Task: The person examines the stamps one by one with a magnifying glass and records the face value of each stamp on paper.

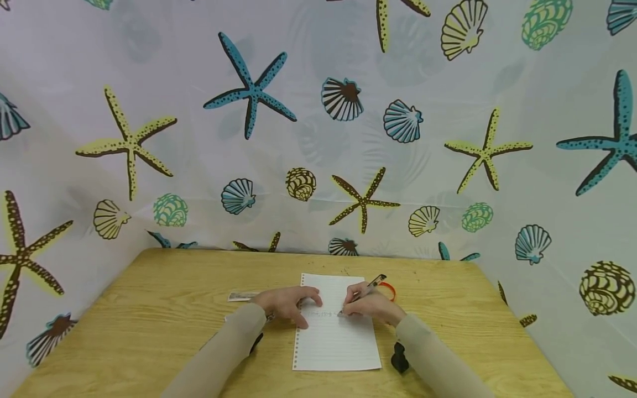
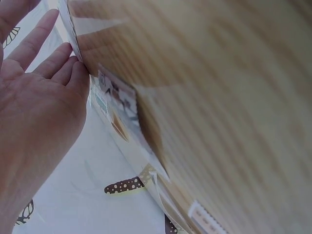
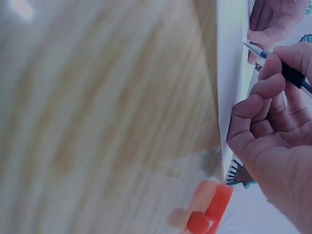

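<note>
A lined white sheet of paper (image 1: pixel 338 348), with punched holes down its left edge, lies on the wooden table. My right hand (image 1: pixel 374 305) pinches a pen (image 1: pixel 377 280) with a clear tip and black grip; its point meets the sheet at the end of a faint handwritten line (image 1: pixel 320 314). In the right wrist view the pen (image 3: pixel 291 75) sits between thumb and forefinger, the other fingers curling beneath. My left hand (image 1: pixel 287 303) rests at the sheet's left edge, fingers spread and loosely bent, holding nothing.
Beyond the left wrist lies a small printed picture strip (image 1: pixel 243 296), with the picture piece (image 2: pixel 119 100) also seen from the left wrist. A red object (image 3: pixel 210 207) sits behind the right hand. A small black object (image 1: pixel 400 358) is beside the right sleeve. A shell-patterned curtain (image 1: pixel 308 138) encloses the table.
</note>
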Available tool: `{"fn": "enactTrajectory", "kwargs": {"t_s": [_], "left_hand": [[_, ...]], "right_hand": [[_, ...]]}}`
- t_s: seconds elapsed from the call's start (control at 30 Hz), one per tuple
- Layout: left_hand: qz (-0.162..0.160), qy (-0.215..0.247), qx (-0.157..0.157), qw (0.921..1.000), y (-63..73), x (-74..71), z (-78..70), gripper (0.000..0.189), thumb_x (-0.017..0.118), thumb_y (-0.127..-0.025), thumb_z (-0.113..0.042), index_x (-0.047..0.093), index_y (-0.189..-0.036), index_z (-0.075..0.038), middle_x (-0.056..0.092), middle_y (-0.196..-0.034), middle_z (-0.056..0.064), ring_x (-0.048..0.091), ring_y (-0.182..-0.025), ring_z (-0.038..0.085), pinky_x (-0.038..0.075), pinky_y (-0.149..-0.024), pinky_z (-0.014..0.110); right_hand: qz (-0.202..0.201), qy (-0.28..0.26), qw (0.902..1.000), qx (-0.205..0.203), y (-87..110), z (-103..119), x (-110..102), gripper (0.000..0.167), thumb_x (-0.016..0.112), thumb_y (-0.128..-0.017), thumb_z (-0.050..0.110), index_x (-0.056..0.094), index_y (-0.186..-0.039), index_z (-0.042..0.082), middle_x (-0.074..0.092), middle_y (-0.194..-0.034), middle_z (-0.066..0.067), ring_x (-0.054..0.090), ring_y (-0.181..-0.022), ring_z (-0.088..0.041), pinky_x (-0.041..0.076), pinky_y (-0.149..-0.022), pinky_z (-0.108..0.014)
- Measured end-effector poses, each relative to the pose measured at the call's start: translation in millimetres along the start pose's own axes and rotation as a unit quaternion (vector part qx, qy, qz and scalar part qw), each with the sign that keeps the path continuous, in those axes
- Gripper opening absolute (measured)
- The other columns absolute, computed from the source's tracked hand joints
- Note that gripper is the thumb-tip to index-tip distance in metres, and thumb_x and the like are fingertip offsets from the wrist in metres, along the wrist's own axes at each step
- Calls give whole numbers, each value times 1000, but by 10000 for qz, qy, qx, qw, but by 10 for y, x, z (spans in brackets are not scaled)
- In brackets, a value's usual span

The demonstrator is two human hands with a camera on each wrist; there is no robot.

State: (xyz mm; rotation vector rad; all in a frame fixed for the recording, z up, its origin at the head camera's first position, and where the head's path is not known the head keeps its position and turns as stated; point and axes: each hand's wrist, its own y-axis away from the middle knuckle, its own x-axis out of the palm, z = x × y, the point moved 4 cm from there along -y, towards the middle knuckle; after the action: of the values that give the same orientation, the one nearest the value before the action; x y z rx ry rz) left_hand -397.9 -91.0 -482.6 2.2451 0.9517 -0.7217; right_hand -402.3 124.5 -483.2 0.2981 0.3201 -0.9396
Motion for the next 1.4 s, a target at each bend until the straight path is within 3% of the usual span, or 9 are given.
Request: {"fn": "enactTrajectory", "kwargs": {"t_s": [0.8, 1.4], "left_hand": [[-41, -1, -46, 10000, -20, -3, -3, 43, 81, -80, -14, 62, -116, -29, 30, -160, 4, 20, -150, 29, 19, -120, 51], [-29, 12, -57, 10000, -33, 2, 10, 43, 82, -79, -14, 62, -115, -29, 31, -160, 4, 21, -150, 30, 18, -120, 53]], "right_hand": [[-717, 205, 9958, 537, -28, -63, -40, 15, 74, -81, 9, 60, -76, 10, 63, -69, 1, 48, -61, -11, 38, -56, -23], [-483, 67, 9979, 434, 18, -109, -102, 11, 74, -83, 11, 63, -80, 9, 69, -73, 2, 53, -64, -9, 42, -59, -22]]}}
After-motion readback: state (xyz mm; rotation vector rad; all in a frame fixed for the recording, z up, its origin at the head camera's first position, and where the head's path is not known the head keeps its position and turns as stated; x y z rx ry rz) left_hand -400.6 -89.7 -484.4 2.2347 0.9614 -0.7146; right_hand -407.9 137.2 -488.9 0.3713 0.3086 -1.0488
